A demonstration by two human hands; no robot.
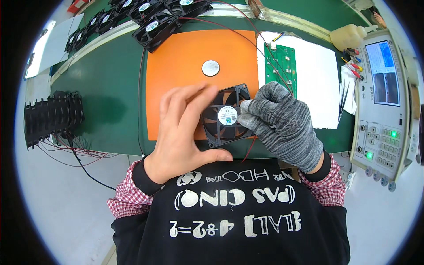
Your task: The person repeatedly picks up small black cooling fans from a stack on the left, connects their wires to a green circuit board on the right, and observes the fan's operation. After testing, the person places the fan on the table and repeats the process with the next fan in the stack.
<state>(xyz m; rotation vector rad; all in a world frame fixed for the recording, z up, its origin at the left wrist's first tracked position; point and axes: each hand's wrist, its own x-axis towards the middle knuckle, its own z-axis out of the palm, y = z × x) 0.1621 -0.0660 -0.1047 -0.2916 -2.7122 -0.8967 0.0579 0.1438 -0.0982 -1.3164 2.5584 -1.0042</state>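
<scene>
A square black cooling fan (213,139) with a round white and green label on its hub lies tilted in front of me, over the near edge of an orange mat (176,57). My left hand (176,132) is bare and spread along the fan's left side, thumb at its near edge and fingers by its far left corner. In a grey knit glove, my right hand (282,123) has thumb and fingertips pinched together above the fan, beside the label. What the pinch holds, if anything, is hidden. A red wire (250,148) hangs from the fan's near side.
On the mat lies a silver disc (210,68). A green circuit board (281,66) rests on a white sheet (316,79) to its right. A bench instrument (380,97) and a bottle (349,37) stand at right. More fans (154,28) are at the far left; a fan stack (53,117) stands nearer.
</scene>
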